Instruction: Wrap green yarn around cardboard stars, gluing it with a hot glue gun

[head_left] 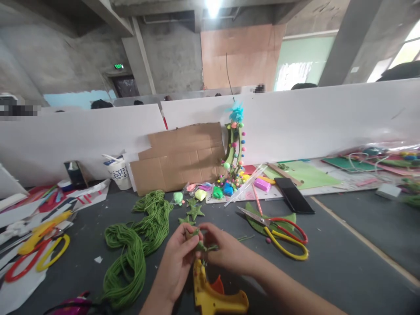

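Piece (200,246) small and green between fingers (190,246)

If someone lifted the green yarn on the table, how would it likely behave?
The green yarn would probably flop and sag, since its strands lie in loose curves. It is likely light for its bulk, being thin strands. Loops may dangle or tangle, as many overlap.

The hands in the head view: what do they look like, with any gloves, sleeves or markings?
Both the left hand and the right hand are human and bare, without gloves. No sleeve shows on the visible forearms, and I see no watch, bracelet or cable on them. Finer marks are too blurred to tell.
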The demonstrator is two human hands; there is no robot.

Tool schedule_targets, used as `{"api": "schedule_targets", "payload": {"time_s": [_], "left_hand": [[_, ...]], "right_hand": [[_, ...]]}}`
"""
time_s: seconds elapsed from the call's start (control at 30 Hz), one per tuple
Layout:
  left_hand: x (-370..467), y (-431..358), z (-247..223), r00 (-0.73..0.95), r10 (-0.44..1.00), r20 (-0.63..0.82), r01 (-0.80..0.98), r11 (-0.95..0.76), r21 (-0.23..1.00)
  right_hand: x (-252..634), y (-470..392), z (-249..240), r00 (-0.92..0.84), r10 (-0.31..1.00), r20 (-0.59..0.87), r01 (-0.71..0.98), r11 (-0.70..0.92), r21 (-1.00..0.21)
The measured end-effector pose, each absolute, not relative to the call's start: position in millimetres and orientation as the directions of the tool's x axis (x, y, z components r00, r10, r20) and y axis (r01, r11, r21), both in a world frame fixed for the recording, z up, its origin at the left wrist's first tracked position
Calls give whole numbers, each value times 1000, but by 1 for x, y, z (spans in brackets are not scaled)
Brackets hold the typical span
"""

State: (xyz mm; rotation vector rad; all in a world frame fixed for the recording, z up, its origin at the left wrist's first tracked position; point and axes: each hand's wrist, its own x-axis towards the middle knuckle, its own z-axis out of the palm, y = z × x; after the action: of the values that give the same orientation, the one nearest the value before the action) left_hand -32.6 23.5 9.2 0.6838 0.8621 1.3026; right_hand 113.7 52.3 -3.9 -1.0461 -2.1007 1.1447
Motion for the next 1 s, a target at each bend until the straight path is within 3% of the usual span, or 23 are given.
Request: {"api": "schedule_targets", "payload": {"time_s": [0.2, 0.23, 0.4, 0.5, 0.6, 0.67, 0.8, 1.0], "left_hand": [[-53, 38, 0, -205, 956, -209, -638, 32, 770], [-55, 39, -2, -221, 953, -209, -638, 21, 769], [-41, 31, -2, -144, 963, -227, -602, 97, 792], [-24, 21, 3, -49, 973, -224, -545, 162, 822], [-12, 15, 9, -94, 972, -217, -502, 142, 853], [-9, 13, 12, -151, 969, -197, -494, 99, 864], [-11, 14, 11, -175, 966, -191, -542, 67, 837], [-18, 18, 6, -105, 963, -247, -653, 121, 748]], "right_hand": [[133, 68, 8, -522, 851, 52, 582, 400, -708], [143, 73, 12, -507, 861, 42, 669, 424, -610], [172, 91, 23, -438, 895, 84, 780, 425, -459], [160, 80, 22, -479, 862, 164, 698, 487, -524], [138, 62, 20, -552, 813, 186, 261, 380, -888], [127, 53, 18, -555, 821, 132, 137, 247, -959], [120, 46, 18, -436, 887, 149, 274, 289, -917], [116, 39, 6, -423, 840, 339, 530, 533, -660]]}}
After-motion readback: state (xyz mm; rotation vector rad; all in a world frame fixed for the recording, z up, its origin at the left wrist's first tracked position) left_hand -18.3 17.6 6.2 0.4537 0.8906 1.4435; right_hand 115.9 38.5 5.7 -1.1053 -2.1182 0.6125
